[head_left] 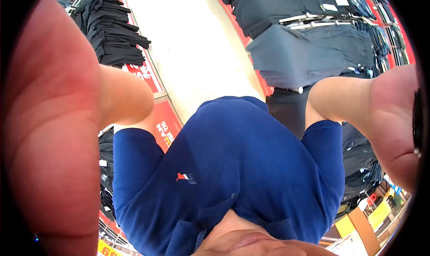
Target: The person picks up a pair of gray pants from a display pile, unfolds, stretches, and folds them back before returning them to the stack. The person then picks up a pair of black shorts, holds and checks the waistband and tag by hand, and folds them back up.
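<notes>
My left hand fills the left side of the head view, very near the camera. Only its palm side and the base of the hand show; the fingers lie outside the picture. At the right edge is my right hand, raised close to the camera too, with its fingers cut off by the dark rim. A small dark object shows beside the right palm, too little of it to name. Both forearms bend up from the short sleeves of a navy polo shirt. Whether either hand holds anything is hidden.
Dark garments hang on a rack at the upper right, with white tags. More black clothes hang at the upper left. Between them runs a pale floor aisle edged by red printed strips. Yellow boards stand at lower right.
</notes>
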Tool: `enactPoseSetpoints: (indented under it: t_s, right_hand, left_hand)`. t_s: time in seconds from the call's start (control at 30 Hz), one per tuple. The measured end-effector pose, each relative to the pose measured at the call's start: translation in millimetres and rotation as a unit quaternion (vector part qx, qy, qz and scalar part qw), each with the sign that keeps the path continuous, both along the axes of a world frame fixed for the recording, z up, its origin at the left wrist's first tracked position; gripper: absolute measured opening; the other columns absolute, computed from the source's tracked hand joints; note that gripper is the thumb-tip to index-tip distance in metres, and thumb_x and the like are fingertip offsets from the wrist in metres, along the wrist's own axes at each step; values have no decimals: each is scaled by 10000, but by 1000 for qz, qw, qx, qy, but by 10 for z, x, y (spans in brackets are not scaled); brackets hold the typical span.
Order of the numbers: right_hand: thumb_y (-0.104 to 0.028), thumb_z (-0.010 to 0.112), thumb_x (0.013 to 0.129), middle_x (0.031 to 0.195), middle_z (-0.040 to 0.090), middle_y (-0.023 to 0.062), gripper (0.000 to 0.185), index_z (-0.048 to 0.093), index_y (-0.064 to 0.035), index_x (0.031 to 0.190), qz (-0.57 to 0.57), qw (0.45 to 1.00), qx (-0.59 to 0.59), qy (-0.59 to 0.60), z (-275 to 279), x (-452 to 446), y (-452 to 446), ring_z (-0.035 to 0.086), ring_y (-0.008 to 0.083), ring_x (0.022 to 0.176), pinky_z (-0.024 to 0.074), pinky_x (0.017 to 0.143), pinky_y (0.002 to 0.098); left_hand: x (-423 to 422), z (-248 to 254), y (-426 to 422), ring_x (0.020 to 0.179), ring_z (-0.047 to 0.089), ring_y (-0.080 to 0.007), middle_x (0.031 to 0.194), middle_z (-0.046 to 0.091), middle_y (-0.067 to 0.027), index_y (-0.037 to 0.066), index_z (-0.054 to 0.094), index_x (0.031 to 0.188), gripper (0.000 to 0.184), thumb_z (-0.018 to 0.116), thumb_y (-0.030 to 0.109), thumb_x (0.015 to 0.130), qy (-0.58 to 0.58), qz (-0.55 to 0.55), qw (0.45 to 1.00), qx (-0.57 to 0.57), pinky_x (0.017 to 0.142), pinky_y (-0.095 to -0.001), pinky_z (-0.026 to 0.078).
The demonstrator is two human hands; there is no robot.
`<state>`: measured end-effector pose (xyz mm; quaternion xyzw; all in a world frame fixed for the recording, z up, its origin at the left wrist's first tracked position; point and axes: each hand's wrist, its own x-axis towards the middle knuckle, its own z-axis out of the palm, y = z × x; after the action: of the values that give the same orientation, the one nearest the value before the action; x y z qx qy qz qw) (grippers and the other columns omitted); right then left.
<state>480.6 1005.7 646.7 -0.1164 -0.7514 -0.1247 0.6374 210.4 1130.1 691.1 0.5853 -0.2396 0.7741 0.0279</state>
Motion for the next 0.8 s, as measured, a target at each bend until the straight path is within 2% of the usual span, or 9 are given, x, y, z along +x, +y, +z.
enactPoseSetpoints:
  t_s: [0.33,0.67,0.8]
  right_hand:
    - [-162,463,885,912,637,184,271,620,52,943,30,999,7,-9,184,846,1128,625,260,833,510,744,348]
    - [-139,474,888,873,644,151,237,631,36,912,13,1000,-22,-10,184,1123,1985,626,232,796,509,723,327]
    - [-130,479,889,858,648,138,225,636,30,899,-1,999,-29,-18,204,1068,2331,627,221,781,509,714,319]
  left_hand:
    - [761,365,1056,859,638,-81,1014,698,-86,19,612,1128,306,472,253,990,9,-29,998,54,778,-224,523]
    - [1045,385,2247,830,653,-126,982,704,-99,31,618,1118,335,441,289,999,26,-175,978,113,744,-261,542]
    - [1058,346,2526,856,648,-177,983,683,-136,8,594,1094,342,423,286,992,29,-112,992,54,776,-306,536]
